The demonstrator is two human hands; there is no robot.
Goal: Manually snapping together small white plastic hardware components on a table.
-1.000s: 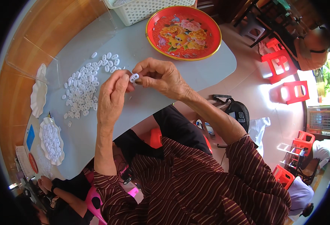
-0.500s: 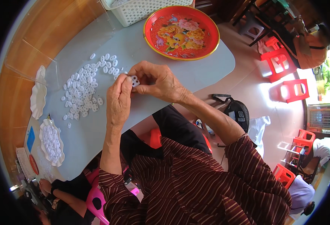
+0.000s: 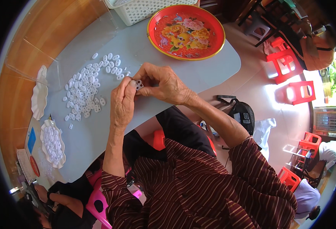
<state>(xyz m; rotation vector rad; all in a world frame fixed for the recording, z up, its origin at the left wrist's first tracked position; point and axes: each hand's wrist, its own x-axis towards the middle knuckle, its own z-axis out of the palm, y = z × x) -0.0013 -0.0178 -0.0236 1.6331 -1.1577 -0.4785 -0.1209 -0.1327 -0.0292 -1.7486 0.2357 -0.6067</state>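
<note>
Above the table's near edge, my left hand [image 3: 123, 101] and my right hand [image 3: 167, 84] meet, both closed on one small white plastic piece with dark holes [image 3: 139, 85]. The left thumb presses against one side of it, while the right thumb and forefinger pinch it from the other. Part of the piece is hidden by fingers. Just left of my hands lies a loose heap of small white oval pieces with two holes [image 3: 82, 88]. A few more ovals [image 3: 113, 65] lie at the heap's upper right, close to my fingertips.
A red flowered tray with a gold rim [image 3: 224, 38] stands at the far right of the grey table [image 3: 137, 45]. Behind it is a white perforated basket [image 3: 137, 14]. At left, a scalloped white dish [image 3: 63, 152] holds several white pieces. A co-worker's arm [image 3: 67, 202] is at lower left.
My hands stay together on the piece with a very slight shift of the fingers. The co-worker's hand at lower left has moved a little. The heap looks the same.
</note>
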